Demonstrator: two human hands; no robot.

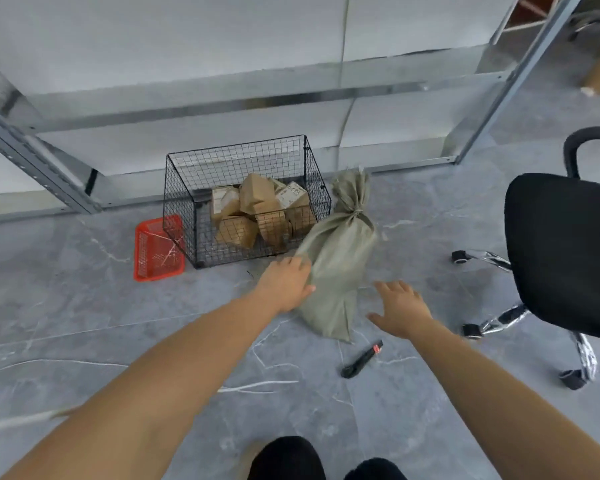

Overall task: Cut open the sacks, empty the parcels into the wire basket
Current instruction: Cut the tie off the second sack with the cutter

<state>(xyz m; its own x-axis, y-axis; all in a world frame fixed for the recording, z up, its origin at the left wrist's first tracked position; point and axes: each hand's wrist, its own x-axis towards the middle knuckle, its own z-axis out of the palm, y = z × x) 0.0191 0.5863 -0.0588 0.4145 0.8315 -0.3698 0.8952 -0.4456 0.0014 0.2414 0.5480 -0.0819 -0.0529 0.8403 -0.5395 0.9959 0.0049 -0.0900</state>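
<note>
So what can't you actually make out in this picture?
Head view only.
What the sack holds: its tied cloth hides it.
Whether the left hand grips the sack or just touches it: the hand's back covers its fingertips.
Labels on the parcels: too small, behind the mesh of the wire basket.
Blade of the knife, out or in: too small.
The chair: cut off by the right edge.

one sack, one wire basket, about seven parcels; one knife, one chair
</note>
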